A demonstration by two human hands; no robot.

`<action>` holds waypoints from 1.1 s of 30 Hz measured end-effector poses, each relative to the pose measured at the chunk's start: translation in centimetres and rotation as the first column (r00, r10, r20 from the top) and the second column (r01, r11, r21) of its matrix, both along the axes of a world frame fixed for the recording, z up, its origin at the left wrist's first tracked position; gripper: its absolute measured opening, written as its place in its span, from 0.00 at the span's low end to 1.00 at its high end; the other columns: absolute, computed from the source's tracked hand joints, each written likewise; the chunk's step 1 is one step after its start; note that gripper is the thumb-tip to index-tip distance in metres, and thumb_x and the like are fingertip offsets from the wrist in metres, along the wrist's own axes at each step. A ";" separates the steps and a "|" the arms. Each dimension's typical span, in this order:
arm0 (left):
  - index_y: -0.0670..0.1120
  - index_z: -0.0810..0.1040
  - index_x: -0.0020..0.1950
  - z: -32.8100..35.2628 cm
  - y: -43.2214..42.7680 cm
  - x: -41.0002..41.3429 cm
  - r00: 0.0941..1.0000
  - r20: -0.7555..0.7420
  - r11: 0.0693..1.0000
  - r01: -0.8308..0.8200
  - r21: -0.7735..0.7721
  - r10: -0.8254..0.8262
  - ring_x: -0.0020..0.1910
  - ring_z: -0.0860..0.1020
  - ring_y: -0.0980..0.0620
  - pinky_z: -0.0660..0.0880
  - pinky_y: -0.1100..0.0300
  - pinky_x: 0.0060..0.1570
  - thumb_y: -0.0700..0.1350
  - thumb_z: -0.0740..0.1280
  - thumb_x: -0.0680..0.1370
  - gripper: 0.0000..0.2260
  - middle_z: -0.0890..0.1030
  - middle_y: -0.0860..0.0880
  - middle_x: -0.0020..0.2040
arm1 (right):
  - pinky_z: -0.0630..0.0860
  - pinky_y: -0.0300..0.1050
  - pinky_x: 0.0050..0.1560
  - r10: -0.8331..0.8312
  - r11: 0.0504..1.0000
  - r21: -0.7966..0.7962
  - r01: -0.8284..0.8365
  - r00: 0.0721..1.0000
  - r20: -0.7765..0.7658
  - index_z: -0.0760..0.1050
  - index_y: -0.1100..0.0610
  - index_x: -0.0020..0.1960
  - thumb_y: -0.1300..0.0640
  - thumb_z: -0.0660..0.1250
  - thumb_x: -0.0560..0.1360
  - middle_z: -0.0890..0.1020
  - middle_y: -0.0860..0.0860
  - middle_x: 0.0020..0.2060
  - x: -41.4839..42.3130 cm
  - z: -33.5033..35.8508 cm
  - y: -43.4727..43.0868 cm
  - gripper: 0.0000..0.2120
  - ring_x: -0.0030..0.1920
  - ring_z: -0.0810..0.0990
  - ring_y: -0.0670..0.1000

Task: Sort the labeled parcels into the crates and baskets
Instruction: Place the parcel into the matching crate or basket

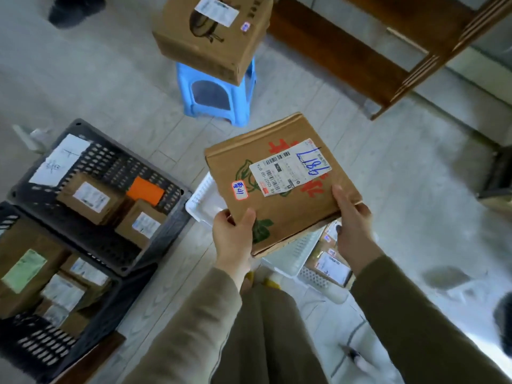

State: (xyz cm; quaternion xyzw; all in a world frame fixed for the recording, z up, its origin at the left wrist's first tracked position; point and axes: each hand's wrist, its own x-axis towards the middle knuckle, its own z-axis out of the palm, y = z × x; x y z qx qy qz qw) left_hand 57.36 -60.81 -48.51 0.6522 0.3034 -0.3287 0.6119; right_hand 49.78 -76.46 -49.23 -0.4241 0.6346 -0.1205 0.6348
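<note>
The person is holding a flat cardboard parcel (291, 214) in both hands, tilted and off the floor, directly above the white baskets. The left hand (234, 231) is gripping its near left corner, thumb lying on top and fingers curled underneath. The right hand (353, 225) is clasping the near right edge in the same way. A white shipping label (288, 169) with blue handwriting and a small red-edged sticker (239, 190) are showing on the parcel's top. Below it, one white basket (203, 200) is peeking out at the left and another (299, 250) at the right. Two dark slotted crates, the farther (116, 164) and the nearer (41, 345), are standing together at the left, both holding labeled boxes. Farther off, a carton (210, 42) is resting on a blue stool (241, 106)
</note>
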 end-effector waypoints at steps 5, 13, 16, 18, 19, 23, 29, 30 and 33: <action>0.42 0.74 0.57 -5.5 -2.1 -1.4 0.999 -0.030 0.996 0.048 0.080 -0.046 0.47 0.81 0.47 0.80 0.50 0.48 0.41 0.68 0.76 0.10 0.82 0.46 0.49 | 0.71 0.47 0.50 -0.106 0.975 0.197 0.099 0.994 0.023 0.70 0.54 0.63 0.40 0.76 0.63 0.79 0.49 0.57 -1.6 -6.0 2.1 0.35 0.59 0.77 0.52; 0.42 0.74 0.57 -14.1 -4.8 -4.8 0.990 -0.082 0.983 0.129 0.133 -0.119 0.43 0.80 0.53 0.78 0.65 0.35 0.43 0.68 0.76 0.11 0.81 0.48 0.46 | 0.79 0.55 0.52 -0.198 0.914 0.343 0.216 0.976 -0.085 0.66 0.51 0.62 0.47 0.75 0.68 0.80 0.52 0.56 -3.4 -15.7 4.3 0.28 0.54 0.80 0.53; 0.42 0.73 0.54 -17.2 -4.7 -5.7 0.977 -0.143 0.973 0.180 0.143 -0.159 0.40 0.80 0.55 0.79 0.65 0.34 0.42 0.69 0.76 0.09 0.80 0.49 0.43 | 0.80 0.49 0.42 -0.211 0.904 0.356 0.237 0.971 -0.112 0.68 0.55 0.61 0.49 0.74 0.70 0.81 0.53 0.53 -4.9 -18.5 3.8 0.24 0.50 0.81 0.53; 0.46 0.72 0.51 -19.2 -4.3 -5.9 0.958 -0.204 0.963 0.232 0.134 -0.202 0.46 0.80 0.50 0.80 0.57 0.45 0.42 0.70 0.75 0.09 0.81 0.47 0.48 | 0.81 0.52 0.45 -0.188 0.906 0.360 0.224 0.973 -0.131 0.68 0.56 0.59 0.49 0.73 0.71 0.81 0.53 0.49 -6.0 -20.3 3.4 0.23 0.48 0.81 0.52; 0.47 0.70 0.50 -20.3 -4.1 -6.0 0.946 -0.223 0.953 0.271 0.136 -0.236 0.49 0.80 0.49 0.79 0.54 0.47 0.43 0.71 0.74 0.11 0.80 0.46 0.51 | 0.80 0.54 0.49 -0.181 0.903 0.369 0.219 0.974 -0.135 0.68 0.56 0.59 0.49 0.73 0.71 0.81 0.53 0.47 -6.8 -21.3 3.1 0.22 0.48 0.81 0.53; 0.45 0.63 0.63 -23.8 -3.3 -4.6 0.927 -0.183 0.906 0.362 0.218 -0.326 0.46 0.76 0.55 0.75 0.58 0.42 0.46 0.71 0.75 0.23 0.75 0.50 0.51 | 0.77 0.54 0.52 -0.139 0.889 0.419 0.182 0.982 -0.131 0.66 0.57 0.65 0.49 0.71 0.73 0.80 0.53 0.52 -9.4 -24.1 2.5 0.25 0.52 0.79 0.53; 0.43 0.62 0.73 -29.7 -2.1 -1.5 0.836 -0.095 0.773 0.539 0.336 -0.541 0.61 0.72 0.51 0.71 0.53 0.61 0.52 0.69 0.76 0.31 0.71 0.45 0.68 | 0.76 0.49 0.44 -0.119 0.862 0.480 0.162 0.986 -0.119 0.69 0.54 0.61 0.52 0.71 0.72 0.81 0.51 0.49 -12.1 -27.9 2.2 0.20 0.51 0.79 0.53; 0.43 0.67 0.70 -30.5 -2.3 -1.3 0.812 -0.105 0.750 0.574 0.328 -0.575 0.54 0.75 0.54 0.73 0.59 0.53 0.51 0.68 0.76 0.26 0.74 0.46 0.63 | 0.76 0.49 0.45 -0.112 0.861 0.486 0.153 0.987 -0.113 0.69 0.54 0.60 0.52 0.71 0.72 0.81 0.51 0.49 -12.3 -28.7 2.2 0.20 0.51 0.80 0.54; 0.43 0.77 0.60 -32.4 -2.6 -1.0 0.744 -0.102 0.674 0.648 0.354 -0.661 0.45 0.77 0.54 0.70 0.65 0.38 0.47 0.69 0.76 0.15 0.80 0.47 0.53 | 0.77 0.50 0.48 -0.109 0.852 0.500 0.156 0.987 -0.121 0.69 0.55 0.60 0.52 0.72 0.72 0.81 0.52 0.49 -12.5 -30.2 2.0 0.21 0.51 0.80 0.54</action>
